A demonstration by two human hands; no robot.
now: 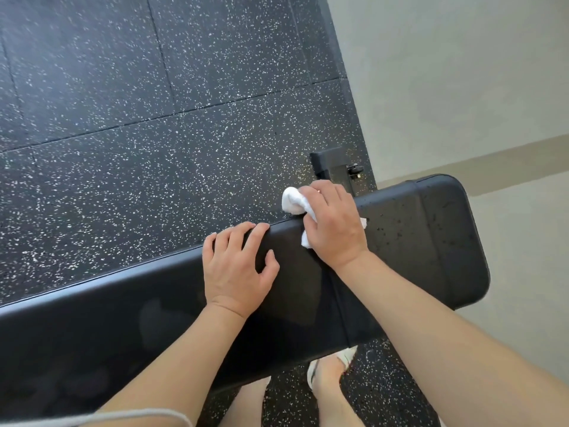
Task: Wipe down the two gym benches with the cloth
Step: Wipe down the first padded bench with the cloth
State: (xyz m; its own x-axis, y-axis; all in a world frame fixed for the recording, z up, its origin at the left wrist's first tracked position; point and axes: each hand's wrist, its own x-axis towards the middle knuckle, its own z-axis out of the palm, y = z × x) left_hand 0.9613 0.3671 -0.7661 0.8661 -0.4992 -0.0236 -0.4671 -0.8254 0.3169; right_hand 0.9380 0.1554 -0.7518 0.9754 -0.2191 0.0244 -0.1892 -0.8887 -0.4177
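Gym bench (415, 241): black padded top, long, runs diag. lower left to upper right; rounded end at right, seam across pad near that end. Small dark specks on surface twd right end. One bench in view only.

Cloth (292, 202): white, small, bunched up; sits on far edge of bench pad, part hanging past edge, mostly covered from above.

cloth (292, 202) on bench (431, 241) far edge | L hand (237, 269) left of R hand (334, 224)
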